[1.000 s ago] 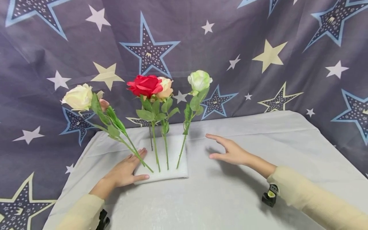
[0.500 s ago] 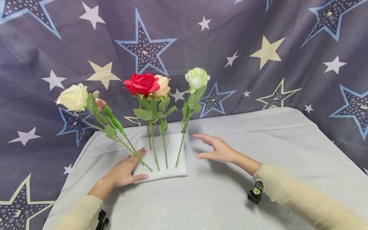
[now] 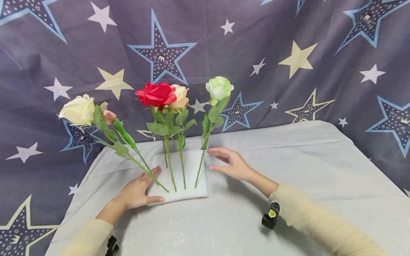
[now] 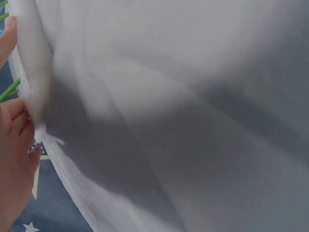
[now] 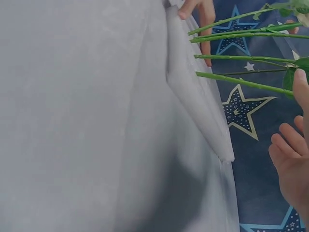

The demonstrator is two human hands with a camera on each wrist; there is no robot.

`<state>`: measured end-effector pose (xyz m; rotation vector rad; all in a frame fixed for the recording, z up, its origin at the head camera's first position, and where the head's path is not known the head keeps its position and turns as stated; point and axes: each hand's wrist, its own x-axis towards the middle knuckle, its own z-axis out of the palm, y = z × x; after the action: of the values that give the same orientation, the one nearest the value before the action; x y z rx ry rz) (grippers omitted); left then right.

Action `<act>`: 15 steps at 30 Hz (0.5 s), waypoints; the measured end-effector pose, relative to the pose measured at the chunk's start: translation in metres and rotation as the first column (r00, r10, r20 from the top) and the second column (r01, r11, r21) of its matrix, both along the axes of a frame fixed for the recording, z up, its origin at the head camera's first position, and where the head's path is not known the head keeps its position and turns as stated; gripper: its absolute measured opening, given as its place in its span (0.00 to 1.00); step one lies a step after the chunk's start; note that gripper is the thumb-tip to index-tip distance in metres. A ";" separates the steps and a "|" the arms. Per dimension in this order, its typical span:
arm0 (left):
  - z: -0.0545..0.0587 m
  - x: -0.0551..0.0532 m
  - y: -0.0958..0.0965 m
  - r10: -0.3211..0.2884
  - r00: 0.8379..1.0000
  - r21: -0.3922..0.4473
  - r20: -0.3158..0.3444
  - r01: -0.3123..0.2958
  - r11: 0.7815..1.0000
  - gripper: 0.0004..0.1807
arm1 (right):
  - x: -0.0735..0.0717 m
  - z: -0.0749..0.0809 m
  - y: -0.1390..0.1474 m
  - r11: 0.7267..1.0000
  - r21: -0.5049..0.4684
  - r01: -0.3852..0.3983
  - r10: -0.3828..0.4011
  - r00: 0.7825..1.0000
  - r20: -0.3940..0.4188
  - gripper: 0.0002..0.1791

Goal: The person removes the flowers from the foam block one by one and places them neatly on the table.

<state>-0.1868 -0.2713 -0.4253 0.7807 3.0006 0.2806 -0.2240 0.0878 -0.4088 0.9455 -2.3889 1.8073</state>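
One pale-green artificial rose [image 3: 219, 89], right side of foam pad [image 3: 192, 195]: probably light, flexible; hold mid-stem [image 3: 200, 167]. Right hand [image 3: 233, 165], beside pad: fingers parted. Left hand [image 3: 136, 191], pad's left: fingers extended.

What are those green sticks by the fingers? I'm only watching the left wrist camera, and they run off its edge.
Observer: They're flower stems. The head view shows the blooms above, the boldest being a red rose.
Visitor: Oh, pretty! And where's the other one of the two hands?
Observer: The right hand is beside the stem of the pale green rose, with nothing in its grasp.
Visitor: Do all the flowers stand straight up?
Observer: No. In the head view, the cream rose leans well over to the left.
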 end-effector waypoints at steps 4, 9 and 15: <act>-0.002 0.000 -0.001 -0.008 1.000 0.002 -0.019 0.008 1.000 0.56 | -0.002 0.002 -0.005 0.994 -0.111 -0.007 0.017 0.996 0.092 0.26; -0.004 -0.002 -0.003 0.007 1.000 0.007 -0.007 -0.007 1.000 0.57 | -0.005 0.002 -0.009 0.987 -0.159 0.034 0.002 0.975 0.222 0.25; -0.008 -0.003 -0.004 0.015 1.000 0.010 -0.019 -0.015 1.000 0.58 | -0.009 -0.004 -0.011 0.982 -0.178 0.055 0.003 0.951 0.309 0.26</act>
<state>-0.1899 -0.2749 -0.4332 0.7665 3.0260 0.2906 -0.2331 0.0768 -0.4130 0.6510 -2.3185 2.2668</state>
